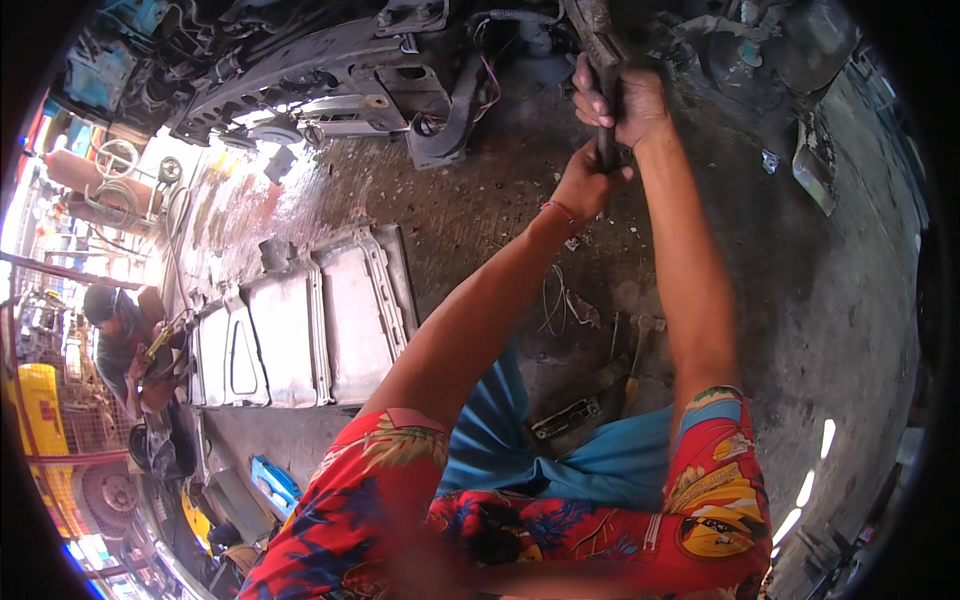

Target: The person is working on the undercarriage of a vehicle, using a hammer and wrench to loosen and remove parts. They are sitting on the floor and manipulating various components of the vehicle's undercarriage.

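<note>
Both my hands grip a long, dark metal wrench-like bar [596,30] at the top, right of centre. My left hand [585,188] is wrapped round its near end. Just beyond it, my right hand [645,108] closes round the shaft, its fingers curled over from the right. The bar widens past my hands and runs up under a dark vehicle underside, where its far end is cut off by the picture's edge. Left of the bar, a curved black metal bracket [450,125] hangs from the vehicle frame [340,95].
A large, pale ribbed metal panel [285,335] stretches left of my arms. At its far side crouches another person [130,335] with a tool in hand. Several loose tools and metal parts [567,417] lie on the stained concrete floor near my legs. Farther left stands a yellow container [42,410].
</note>
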